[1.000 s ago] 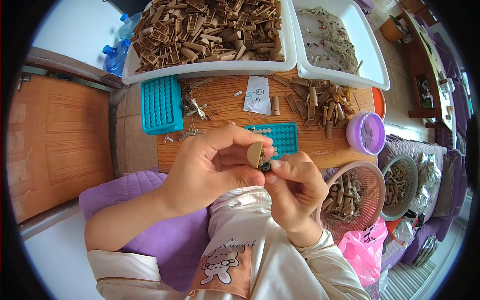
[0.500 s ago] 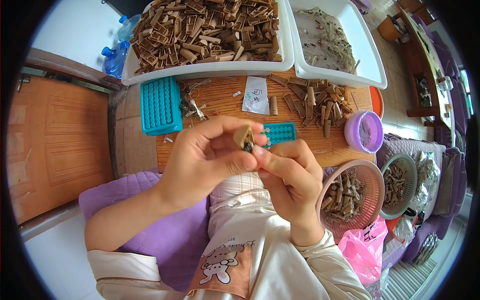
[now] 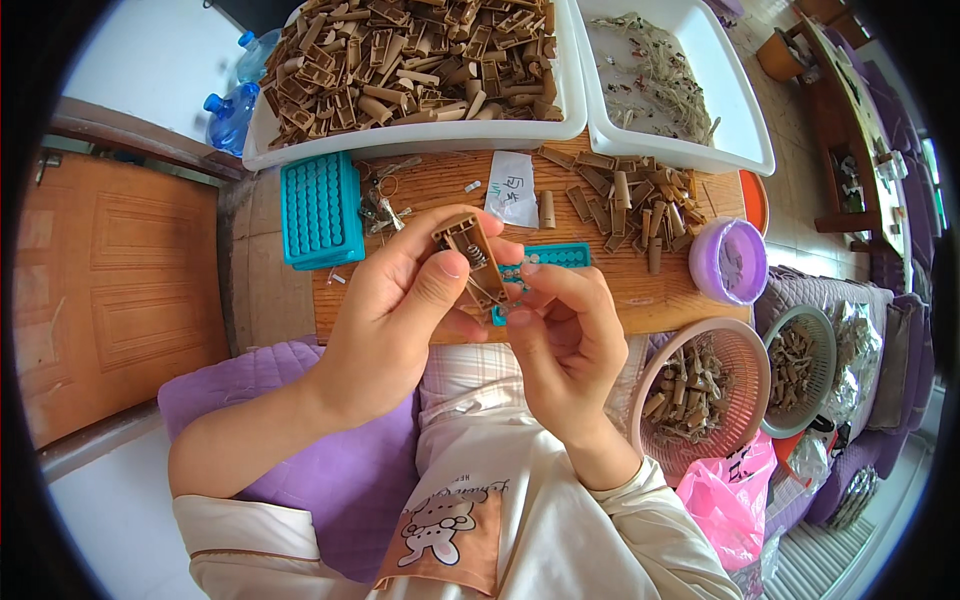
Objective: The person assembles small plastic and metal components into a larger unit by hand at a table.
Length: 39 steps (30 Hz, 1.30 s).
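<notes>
My left hand holds a brown plastic half-shell case up over the table edge, its hollow side facing me. Inside the case sits a small coiled metal spring, and thin wire shows at its lower end. My right hand is at that lower end, thumb and forefinger curled around something small that I cannot make out. Behind the fingers lies a teal tray with round pockets, partly hidden.
A white bin of brown cases and another white bin of wire bundles stand behind. Loose cases, a teal tray stack and a purple tub surround the work. Pink and grey baskets are at right.
The case has turned from end-on to show its open inside, and my left hand has tilted with it. My right hand has shifted slightly, its thumb and forefinger now at the case's lower end.
</notes>
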Available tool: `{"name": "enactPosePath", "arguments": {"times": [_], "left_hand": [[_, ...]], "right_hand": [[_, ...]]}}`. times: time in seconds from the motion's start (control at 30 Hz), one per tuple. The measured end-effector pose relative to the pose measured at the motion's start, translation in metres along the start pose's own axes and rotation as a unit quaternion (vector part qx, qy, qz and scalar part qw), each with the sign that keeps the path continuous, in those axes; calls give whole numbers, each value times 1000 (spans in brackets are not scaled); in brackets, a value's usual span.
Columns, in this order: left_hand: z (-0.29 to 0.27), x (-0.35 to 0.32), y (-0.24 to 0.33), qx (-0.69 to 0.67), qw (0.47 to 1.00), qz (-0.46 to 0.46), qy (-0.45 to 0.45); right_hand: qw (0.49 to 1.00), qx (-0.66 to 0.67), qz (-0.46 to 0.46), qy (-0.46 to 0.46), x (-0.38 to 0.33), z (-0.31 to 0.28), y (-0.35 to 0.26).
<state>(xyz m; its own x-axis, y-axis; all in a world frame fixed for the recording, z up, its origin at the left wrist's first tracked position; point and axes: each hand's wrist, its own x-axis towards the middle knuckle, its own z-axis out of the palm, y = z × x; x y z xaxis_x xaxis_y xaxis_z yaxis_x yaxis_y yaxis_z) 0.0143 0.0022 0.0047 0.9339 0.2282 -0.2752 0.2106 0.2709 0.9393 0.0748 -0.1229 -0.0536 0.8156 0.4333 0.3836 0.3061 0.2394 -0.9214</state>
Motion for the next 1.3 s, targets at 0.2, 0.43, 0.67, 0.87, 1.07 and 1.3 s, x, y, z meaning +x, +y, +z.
{"name": "enactPosePath", "arguments": {"times": [0.2, 0.43, 0.67, 0.87, 1.07, 1.3], "left_hand": [[3, -3, -7, 38, 995, 82, 38], [3, 1, -8, -135, 988, 37, 69], [6, 0, -15, -64, 990, 56, 110], [10, -2, -18, 13, 991, 104, 81], [9, -3, -24, 44, 988, 123, 81], [-2, -5, -10, -44, 998, -6, 43]], "right_hand": [[974, 177, 143, 4, -6, 16, 2], [948, 231, 197, -98, -2, 18, 11], [943, 288, 161, -50, 6, 17, 11], [964, 195, 179, -25, 11, 20, 13], [993, 2, 58, -104, 25, 14, 11], [954, -37, 236, -178, 29, -48, 45]]}}
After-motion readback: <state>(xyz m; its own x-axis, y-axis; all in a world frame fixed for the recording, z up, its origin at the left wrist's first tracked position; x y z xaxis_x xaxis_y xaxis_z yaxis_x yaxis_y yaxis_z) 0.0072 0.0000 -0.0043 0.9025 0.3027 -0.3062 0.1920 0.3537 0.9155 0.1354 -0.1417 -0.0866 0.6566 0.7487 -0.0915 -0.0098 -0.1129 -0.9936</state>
